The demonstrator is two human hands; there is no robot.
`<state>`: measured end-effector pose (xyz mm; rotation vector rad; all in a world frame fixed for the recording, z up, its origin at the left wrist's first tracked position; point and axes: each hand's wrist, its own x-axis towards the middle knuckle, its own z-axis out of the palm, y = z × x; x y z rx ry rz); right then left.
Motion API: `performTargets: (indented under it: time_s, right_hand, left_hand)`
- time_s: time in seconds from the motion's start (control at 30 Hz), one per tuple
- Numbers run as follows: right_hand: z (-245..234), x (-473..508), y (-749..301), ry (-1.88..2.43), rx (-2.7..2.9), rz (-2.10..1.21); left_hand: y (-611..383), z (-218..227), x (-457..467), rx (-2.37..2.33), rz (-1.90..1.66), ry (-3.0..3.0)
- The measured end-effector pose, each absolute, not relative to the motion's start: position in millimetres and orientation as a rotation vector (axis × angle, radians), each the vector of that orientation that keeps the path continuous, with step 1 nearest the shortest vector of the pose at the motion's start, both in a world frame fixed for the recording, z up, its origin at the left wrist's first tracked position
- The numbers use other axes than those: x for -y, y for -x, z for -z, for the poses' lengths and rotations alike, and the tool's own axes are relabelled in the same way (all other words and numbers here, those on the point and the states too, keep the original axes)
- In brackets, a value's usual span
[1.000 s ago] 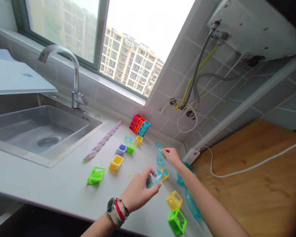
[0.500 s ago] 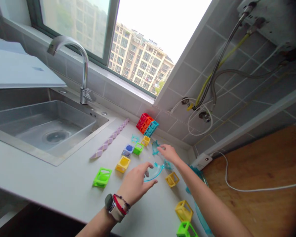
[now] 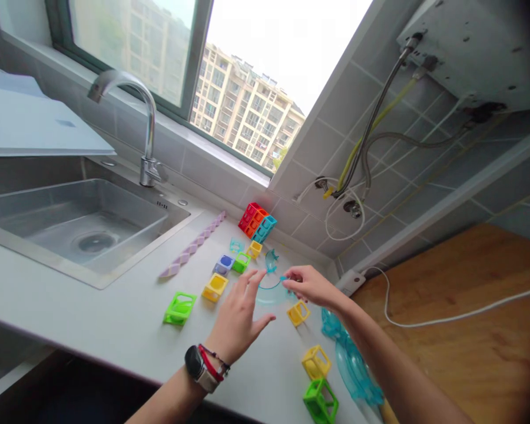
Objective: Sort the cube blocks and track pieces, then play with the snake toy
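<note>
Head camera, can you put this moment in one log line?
left hand: open, holding nothing | right hand: at translucent blue curved track piece | behind: red, orange, blue cube blocks

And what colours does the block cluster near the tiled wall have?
The block cluster is red, orange and blue; head view.

Single head-worn view, above near edge of smooth white countertop (image 3: 132, 330), facing forward, down; horizon slanted. Arms enter from bottom; bare left hand (image 3: 236, 318) and bare right hand (image 3: 311, 285) mid-range. Rectangular stainless-steel sink (image 3: 132, 235) left; dark-grey-framed glass window (image 3: 196, 65) farther; white boxy wall unit (image 3: 472, 53) cropped upper right.
</note>
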<state>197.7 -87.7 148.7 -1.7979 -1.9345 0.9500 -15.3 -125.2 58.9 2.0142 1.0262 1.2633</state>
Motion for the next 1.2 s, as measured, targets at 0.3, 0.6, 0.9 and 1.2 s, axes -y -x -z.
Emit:
performTargets:
  time_s: [0.3, 0.6, 0.9, 1.2]
  right_hand:
    - [-117, -10, -167, 1.737, 1.038, -1.184]
    - [-67, -83, -67, 1.733, 1.071, -1.233]
    - [-62, -88, -48, 1.828, 1.347, -1.131]
    - [-124, 18, -112, 1.414, 1.741, -1.023]
  left_hand:
    - [21, -73, 132, -0.827, -1.218, -2.006]
    - [20, -68, 133, -0.651, -0.946, -2.261]
    - [21, -68, 131, -0.656, -1.014, -2.238]
    - [28, -79, 137, -0.688, -1.127, -1.892]
